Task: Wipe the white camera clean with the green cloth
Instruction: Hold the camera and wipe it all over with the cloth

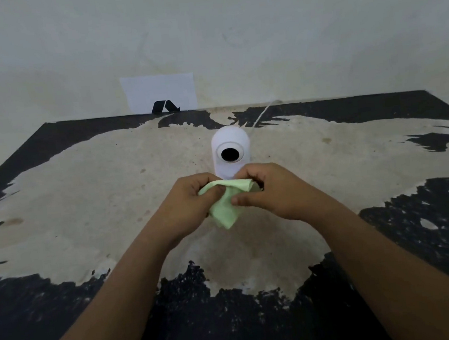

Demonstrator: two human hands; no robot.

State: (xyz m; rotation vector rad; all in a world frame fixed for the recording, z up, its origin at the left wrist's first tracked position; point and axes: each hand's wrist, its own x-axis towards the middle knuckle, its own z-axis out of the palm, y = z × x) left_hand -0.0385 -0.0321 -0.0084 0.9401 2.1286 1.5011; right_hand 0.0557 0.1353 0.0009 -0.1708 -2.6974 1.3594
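Observation:
A white camera [231,149] with a round black lens stands upright at the middle of the table, its lens facing me. Just in front of it, both hands hold a crumpled pale green cloth [224,209]. My left hand [191,203] pinches the cloth's left side. My right hand [272,192] grips its right side, thumb on top. The cloth hangs between the hands, a corner pointing down. The hands hide the camera's base. I cannot tell whether the cloth touches the camera.
The table [82,189] has a worn top, black paint peeling to beige. A thin white cable [263,114] runs from behind the camera to the back wall. A white sheet with a black mark [159,93] leans on the wall at the table's far edge.

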